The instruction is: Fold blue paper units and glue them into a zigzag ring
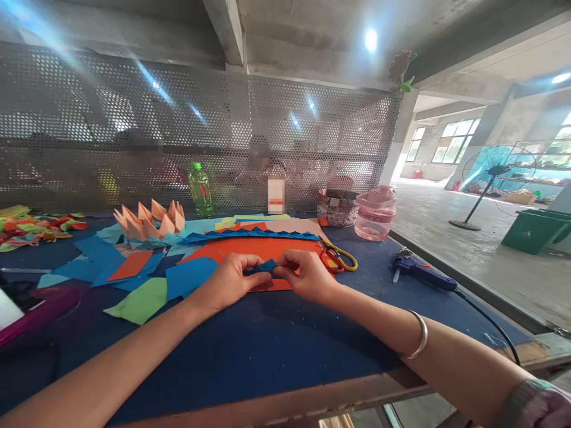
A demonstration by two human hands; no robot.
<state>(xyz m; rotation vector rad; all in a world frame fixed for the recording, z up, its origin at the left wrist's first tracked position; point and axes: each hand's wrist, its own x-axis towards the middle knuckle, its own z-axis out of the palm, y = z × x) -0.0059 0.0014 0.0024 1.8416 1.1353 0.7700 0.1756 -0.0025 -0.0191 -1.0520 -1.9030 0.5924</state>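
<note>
Between my two hands is a small folded piece of blue paper (268, 266), pinched from both sides above an orange sheet (241, 248). My left hand (232, 273) grips its left end with thumb and fingers. At the right end, my right hand (307, 273) is closed on it the same way. Just behind them lies a long strip of folded blue paper points (254, 234). Scissors with red and yellow handles (341, 257) rest to the right of my right hand. Flat blue paper (190, 276) and a green paper piece (140, 302) lie left of my left hand.
An orange paper crown shape (150, 220) and a green bottle (200, 190) stand at the back left. A woven basket (338, 208) and a pink jug (375, 214) stand back right. A corded glue gun (422, 273) lies near the right edge. A perforated metal screen (214, 131) closes the back.
</note>
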